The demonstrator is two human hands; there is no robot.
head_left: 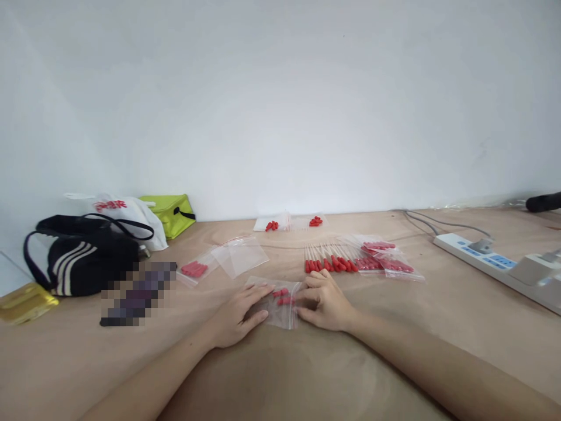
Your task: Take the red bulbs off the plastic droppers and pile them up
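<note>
On the near part of the desk [272, 380], about mid-width, a clear zip bag [276, 316] lies flat, a few red pieces [283, 292] showing within its outline. The left hand [241, 313] rests on its left side, fingers loosely spread, thumb apart. The right hand [324, 304] curls at its right edge, thumb and forefinger close together; whether they pinch film or a piece, I cannot tell. A light, steady left palm should keep the thin film flat, and the right fingers probably do best working at the edge; hard pressing could crease it. Farther on lie red-ended sticks [324, 264] in a row, filled bags [397, 266] on their right. Two more bags [259, 223] lie near the desk's far edge, along the wall [307, 117].
</note>
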